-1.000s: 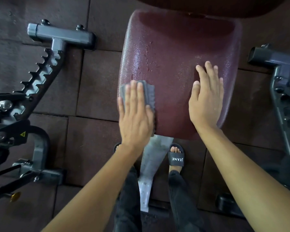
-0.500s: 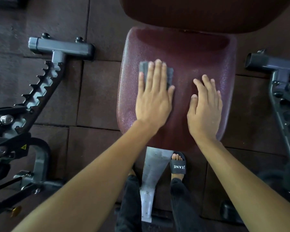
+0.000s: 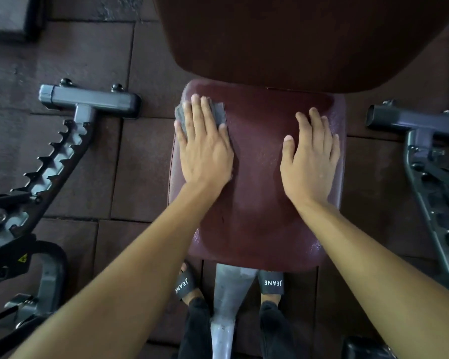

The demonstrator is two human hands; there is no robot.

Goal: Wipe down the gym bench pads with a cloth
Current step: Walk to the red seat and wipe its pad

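On one seat pad (image 3: 259, 208), two hands (image 3: 205, 154) (image 3: 309, 164), one grey cloth (image 3: 219, 112)

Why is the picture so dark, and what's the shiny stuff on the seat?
Head view: dim light leaves the back pad almost black; the seat pad catches small speckled glints near its edges; the cloth under the left hand looks a little soft, not sharp.

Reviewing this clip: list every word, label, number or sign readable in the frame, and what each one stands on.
"JEANE": white letters on the black strap of the left slide, upside down to the camera.
"JEANE": the same on the right slide.
Yellow warning triangle on the dark machine frame at the left: its symbol is too small to read.
No other text shows.
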